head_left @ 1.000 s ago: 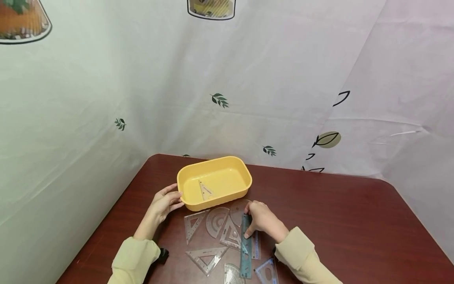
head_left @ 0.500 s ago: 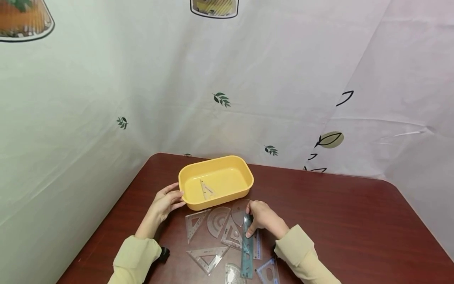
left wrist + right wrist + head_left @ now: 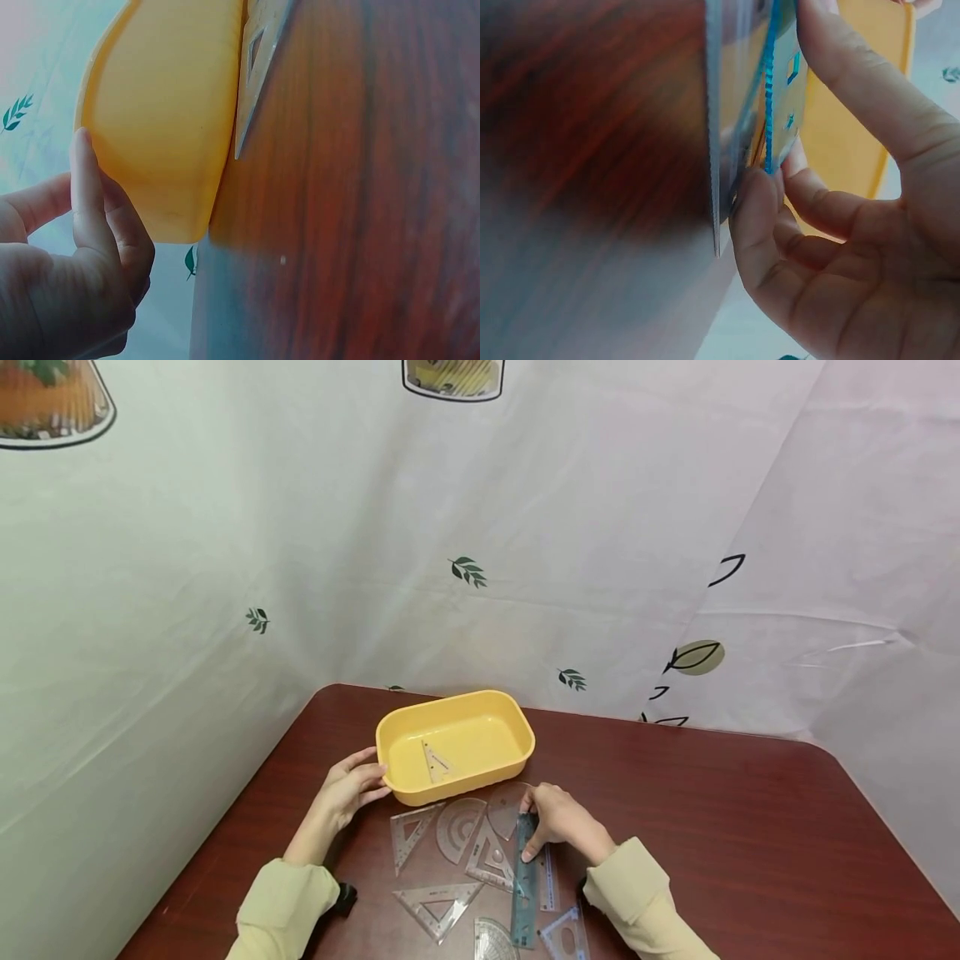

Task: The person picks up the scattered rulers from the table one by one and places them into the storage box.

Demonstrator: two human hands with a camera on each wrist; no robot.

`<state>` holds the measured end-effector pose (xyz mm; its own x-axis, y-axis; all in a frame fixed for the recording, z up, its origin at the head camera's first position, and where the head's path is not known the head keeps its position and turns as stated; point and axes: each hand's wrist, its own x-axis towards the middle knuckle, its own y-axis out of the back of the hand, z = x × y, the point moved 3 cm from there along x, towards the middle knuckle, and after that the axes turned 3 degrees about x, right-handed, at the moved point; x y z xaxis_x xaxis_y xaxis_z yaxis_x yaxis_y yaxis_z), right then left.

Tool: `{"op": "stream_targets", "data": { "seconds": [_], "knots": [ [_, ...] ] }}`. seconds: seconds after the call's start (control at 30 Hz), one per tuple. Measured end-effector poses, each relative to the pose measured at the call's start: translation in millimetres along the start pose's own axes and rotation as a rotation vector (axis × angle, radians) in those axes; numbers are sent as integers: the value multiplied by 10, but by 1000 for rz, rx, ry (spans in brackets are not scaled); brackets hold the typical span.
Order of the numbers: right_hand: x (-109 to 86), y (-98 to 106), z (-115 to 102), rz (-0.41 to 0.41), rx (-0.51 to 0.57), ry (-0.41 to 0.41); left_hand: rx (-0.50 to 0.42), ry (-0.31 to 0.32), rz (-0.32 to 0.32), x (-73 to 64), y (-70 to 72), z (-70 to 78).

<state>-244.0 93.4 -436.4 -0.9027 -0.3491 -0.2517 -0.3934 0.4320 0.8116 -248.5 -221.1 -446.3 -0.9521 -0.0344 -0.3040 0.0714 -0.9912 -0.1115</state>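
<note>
At the near left corner of a yellow plastic basin (image 3: 453, 787), my left hand (image 3: 345, 792) holds the rim, with fingers against the outer wall. A small clear set square (image 3: 432, 763) lies inside the basin. My right hand (image 3: 561, 822) pinches the far end of a translucent blue ruler (image 3: 523, 902) between thumb and fingers. The right wrist view shows fingertips at the edge of the blue ruler (image 3: 789, 112), beside a clear sheet-like edge (image 3: 714, 150). Partly beneath the hand lies a clear ruler with blue markings (image 3: 548, 885).
Spread over the dark red table (image 3: 712, 827) are clear set squares (image 3: 408, 831) and protractors (image 3: 459, 828). A blue-marked set square (image 3: 565, 935) lies near the front. White printed cloth (image 3: 600, 527) hangs behind the table.
The blue-marked clear ruler has shifted slightly, now angling out a little to the right of the blue ruler. Both hands keep nearly the same place and hold.
</note>
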Motion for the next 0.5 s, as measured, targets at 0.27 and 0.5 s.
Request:
{"op": "stream_targets", "data": {
  "seconds": [0.27, 0.5],
  "knots": [
    [37, 75, 111, -40, 167, 91, -12, -2, -5, -5, 5, 3],
    [56, 111, 198, -133, 448, 122, -16, -3, -3, -6, 4, 2]
  ]
}}
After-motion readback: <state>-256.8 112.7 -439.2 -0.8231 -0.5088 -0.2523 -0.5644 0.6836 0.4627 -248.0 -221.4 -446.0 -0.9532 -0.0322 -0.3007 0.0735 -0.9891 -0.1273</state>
